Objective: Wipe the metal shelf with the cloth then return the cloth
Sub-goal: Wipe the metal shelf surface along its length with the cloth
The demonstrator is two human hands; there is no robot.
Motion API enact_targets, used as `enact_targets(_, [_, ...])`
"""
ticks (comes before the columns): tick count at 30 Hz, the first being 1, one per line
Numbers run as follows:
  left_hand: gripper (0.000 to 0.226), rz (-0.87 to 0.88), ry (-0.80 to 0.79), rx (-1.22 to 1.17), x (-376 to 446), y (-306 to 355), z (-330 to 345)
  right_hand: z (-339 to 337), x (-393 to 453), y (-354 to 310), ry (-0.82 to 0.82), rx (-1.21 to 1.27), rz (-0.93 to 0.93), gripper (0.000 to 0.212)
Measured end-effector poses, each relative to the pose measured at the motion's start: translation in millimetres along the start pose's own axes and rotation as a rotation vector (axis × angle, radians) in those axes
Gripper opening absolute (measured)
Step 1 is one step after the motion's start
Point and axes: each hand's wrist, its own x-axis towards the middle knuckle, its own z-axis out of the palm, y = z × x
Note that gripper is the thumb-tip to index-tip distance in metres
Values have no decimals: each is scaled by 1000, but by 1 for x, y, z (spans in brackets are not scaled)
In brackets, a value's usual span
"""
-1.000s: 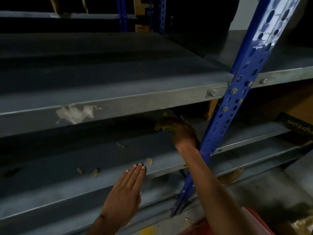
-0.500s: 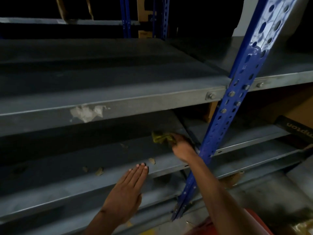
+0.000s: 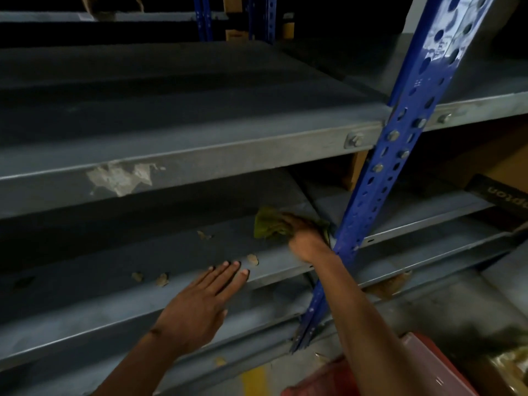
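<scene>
Olive-green cloth [image 3: 270,224], crumpled, lying on the grey metal shelf [image 3: 171,252] near its right end, just left of the blue perforated upright [image 3: 380,178]. I see my right hand [image 3: 304,234] on top of the cloth, its fingers curled over the bunched fabric and pressing it against the shelf; green folds show on both sides of the hand. The right forearm reaches up from the lower right, passing close in front of the upright.

My left hand [image 3: 200,307] lies flat, fingers [image 3: 228,271] straight and held together, with the fingertips resting at the front lip of the same shelf, well left of the cloth and holding nothing.

Small tan scraps [image 3: 163,279] (paper or debris, I cannot tell which) lie scattered on the shelf between and beside the two hands, one just beside the left fingertips.

Above, the upper shelf [image 3: 200,110] shows a pale torn label patch [image 3: 120,178] on its front edge and a bolt [image 3: 354,140] where it meets the upright. To the right, a cardboard box [image 3: 503,178] with dark printed tape stands on the neighbouring bay. At the lower right edge, a red object [image 3: 423,364], only partly in view.
</scene>
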Motion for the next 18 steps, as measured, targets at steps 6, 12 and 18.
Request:
enact_targets(6, [85, 3, -18, -11, -1, -2, 1, -10, 12, -11, -11, 46, 22, 48])
enact_targets(12, [85, 14, 1, -14, -2, -1, -2, 3, -25, 4, 5, 182, 5, 51])
enact_targets(18, [86, -2, -22, -63, -1, -3, 1, -13, 3, -7, 180, 321, 155, 45])
